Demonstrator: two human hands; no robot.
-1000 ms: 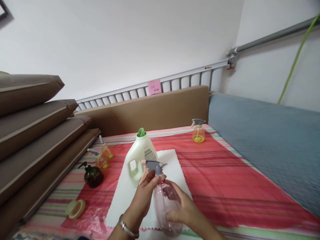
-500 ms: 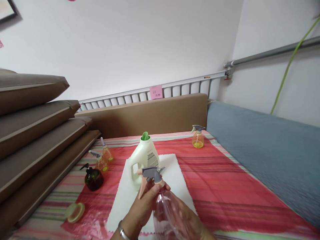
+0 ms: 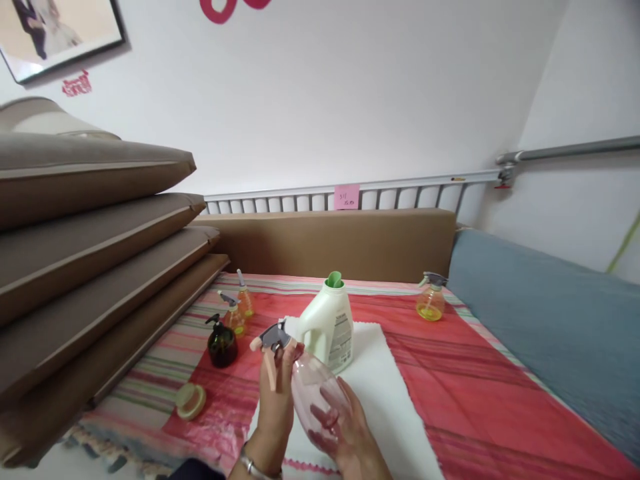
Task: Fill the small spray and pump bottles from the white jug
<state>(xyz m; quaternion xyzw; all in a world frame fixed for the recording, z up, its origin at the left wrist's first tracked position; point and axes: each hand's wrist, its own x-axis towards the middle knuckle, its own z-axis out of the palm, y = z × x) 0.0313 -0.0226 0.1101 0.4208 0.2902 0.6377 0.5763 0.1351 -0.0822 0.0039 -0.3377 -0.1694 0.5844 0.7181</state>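
Observation:
A clear pinkish spray bottle (image 3: pixel 313 387) with a grey and peach trigger head is held tilted in both hands, its nozzle to the left. My left hand (image 3: pixel 276 393) wraps around the neck just under the trigger, a silver bangle on its wrist. Around the lower body of the bottle curls my right hand (image 3: pixel 353 427), its fingers showing through the clear wall. Just behind stands a pale green detergent jug (image 3: pixel 327 327), uncapped, with a green spout at its mouth. Jug and hands are over a white cloth (image 3: pixel 385 373).
To the left stand a dark pump bottle (image 3: pixel 222 345), two small spray bottles (image 3: pixel 235 321) with yellow liquid, and a pale round cap (image 3: pixel 190 401). Another spray bottle (image 3: pixel 431 301) is at the back right. Stacked brown cushions (image 3: pixel 100 267) border the left side, a blue-grey padded panel (image 3: pixel 530 313) the right.
The spray bottle has tipped further left, and my right hand now shows more plainly around its lower body. The camera view has swung left, so the surroundings appear shifted right.

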